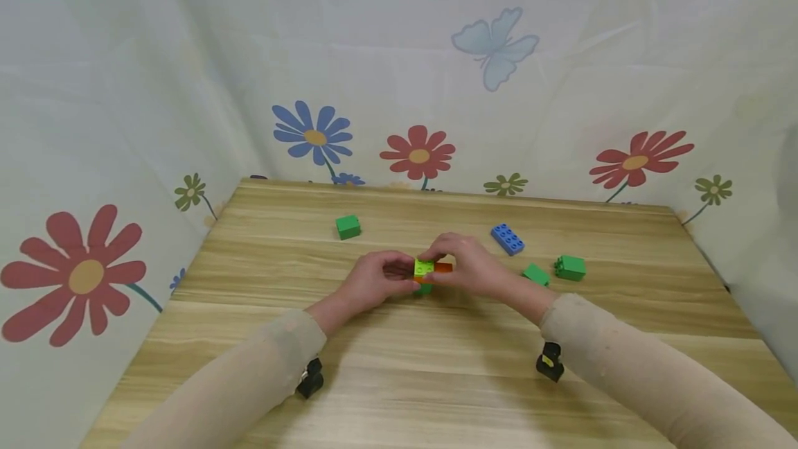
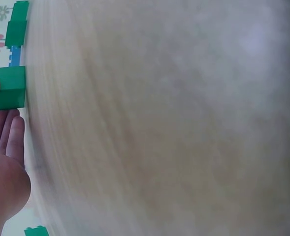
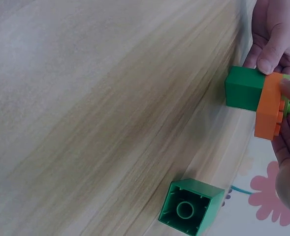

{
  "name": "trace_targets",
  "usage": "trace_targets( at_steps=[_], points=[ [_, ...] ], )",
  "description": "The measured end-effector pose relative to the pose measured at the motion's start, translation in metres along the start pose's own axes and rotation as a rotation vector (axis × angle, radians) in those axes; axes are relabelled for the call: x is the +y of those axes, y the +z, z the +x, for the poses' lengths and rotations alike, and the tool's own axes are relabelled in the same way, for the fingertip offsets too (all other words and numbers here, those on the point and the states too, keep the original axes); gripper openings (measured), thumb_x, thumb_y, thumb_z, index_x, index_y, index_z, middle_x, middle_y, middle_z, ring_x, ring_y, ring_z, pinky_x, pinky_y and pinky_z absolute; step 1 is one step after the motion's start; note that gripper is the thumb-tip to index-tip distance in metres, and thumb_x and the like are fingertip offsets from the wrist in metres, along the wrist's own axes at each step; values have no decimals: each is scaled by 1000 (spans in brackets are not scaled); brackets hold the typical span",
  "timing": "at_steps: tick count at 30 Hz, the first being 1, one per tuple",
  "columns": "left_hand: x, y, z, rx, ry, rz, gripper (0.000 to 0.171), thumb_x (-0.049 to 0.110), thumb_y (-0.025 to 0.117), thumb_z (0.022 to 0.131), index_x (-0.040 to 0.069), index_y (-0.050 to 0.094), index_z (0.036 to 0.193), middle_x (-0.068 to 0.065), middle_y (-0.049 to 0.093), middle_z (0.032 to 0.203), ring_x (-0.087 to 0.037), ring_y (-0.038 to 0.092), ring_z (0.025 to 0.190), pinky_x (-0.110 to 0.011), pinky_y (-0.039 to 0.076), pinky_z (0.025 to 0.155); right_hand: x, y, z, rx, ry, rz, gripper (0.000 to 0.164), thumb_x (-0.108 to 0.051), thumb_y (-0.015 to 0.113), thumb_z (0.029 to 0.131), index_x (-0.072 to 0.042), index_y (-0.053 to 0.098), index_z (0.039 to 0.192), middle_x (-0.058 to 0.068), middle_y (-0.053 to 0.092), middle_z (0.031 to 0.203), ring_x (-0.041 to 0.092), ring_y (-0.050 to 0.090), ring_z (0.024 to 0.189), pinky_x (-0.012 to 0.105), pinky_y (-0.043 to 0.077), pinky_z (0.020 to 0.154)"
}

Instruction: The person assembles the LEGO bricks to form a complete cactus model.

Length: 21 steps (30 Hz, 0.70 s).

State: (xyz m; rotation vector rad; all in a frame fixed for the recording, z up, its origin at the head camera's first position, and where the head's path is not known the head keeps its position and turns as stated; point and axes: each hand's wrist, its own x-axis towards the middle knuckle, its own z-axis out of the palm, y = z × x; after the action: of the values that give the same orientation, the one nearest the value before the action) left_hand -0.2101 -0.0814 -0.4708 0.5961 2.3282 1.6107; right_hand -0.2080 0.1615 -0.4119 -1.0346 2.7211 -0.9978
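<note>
Both hands hold one small stack of toy building bricks over the middle of the table. At its bottom is a green brick (image 3: 244, 88), with an orange brick (image 3: 267, 109) above it and a lime-green brick (image 1: 424, 268) on top. The left hand (image 1: 377, 279) has its thumb against the green brick, its other fingers behind the stack. From the other side the right hand (image 1: 464, 265) pinches the upper bricks between thumb and fingers. One end of the orange brick sticks out toward the right palm.
A green brick (image 1: 348, 227) lies at the back left of the wooden table (image 1: 399, 393). To the right are a blue brick (image 1: 508, 239), a green brick (image 1: 536, 274) beside the right wrist, and another green brick (image 1: 570, 267). A flowered curtain (image 1: 374, 40) hangs behind.
</note>
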Motion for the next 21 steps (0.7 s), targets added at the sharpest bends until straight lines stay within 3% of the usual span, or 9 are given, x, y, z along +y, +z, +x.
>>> trace_targets(
  at_steps=[5,14,21],
  points=[
    [1,-2,-1,4,-6,6,36,12,86,92,5,75,125,-9,76,123,-23,74,113,-35,60,99,-2,0,2,-7,4,-1,33,-16,87,91,-9,80,123,0,75,110,15,66,100,32,60,89],
    [1,-2,-3,3,-4,3,35,11,85,93,4,75,126,-10,76,123,-24,74,113,-35,60,99,0,4,2,-9,-15,-2,32,-15,86,93,-7,79,123,2,75,113,19,68,103,42,62,93],
    [-1,0,0,-7,9,8,36,12,85,93,4,74,126,-10,76,124,-24,74,113,-35,61,98,2,5,-1,6,-10,-5,33,-14,85,93,-7,78,124,2,75,116,19,67,107,42,61,95]
  ],
)
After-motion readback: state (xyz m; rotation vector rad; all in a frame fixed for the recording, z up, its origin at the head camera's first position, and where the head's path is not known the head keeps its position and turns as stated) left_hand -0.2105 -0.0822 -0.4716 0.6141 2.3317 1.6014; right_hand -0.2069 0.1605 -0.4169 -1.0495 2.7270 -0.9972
